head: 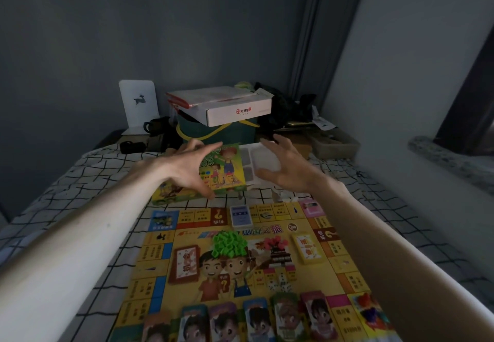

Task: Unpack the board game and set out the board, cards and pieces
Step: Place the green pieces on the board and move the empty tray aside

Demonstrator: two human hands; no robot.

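- Hands are reaching forward over a bed covered in a white sheet (107, 170) with a black grid pattern, toward the far end of the game layout.
- Left hand (187, 165) is hovering above the green game box (227, 170), fingers (211, 149) spread wide apart and holding nothing.
- Right hand (286, 165) is hovering above the white plastic insert tray (251, 160), which is lying just beside the box; its fingers are also spread apart and empty.
- Yellow game board (267, 240) is lying unfolded and flat on the bed, nearer the person.
- Card decks are sitting on the board: a blue-backed deck (241, 216) at the far edge, a red-backed deck (185, 264) on the left, a yellow deck (307, 248) on the right.
- Green house pieces (228, 244) are lying heaped at the centre, with dice (278, 283) closer in.
- Character cards (256, 320) are lying in a row along the near edge.
- Judgement: setup is looking nearly finished, and the step in hand seems to be clearing the box and tray away. Gripping each by its long sides and lifting straight up should be keeping the sheet still, so the piled pieces are not sliding.
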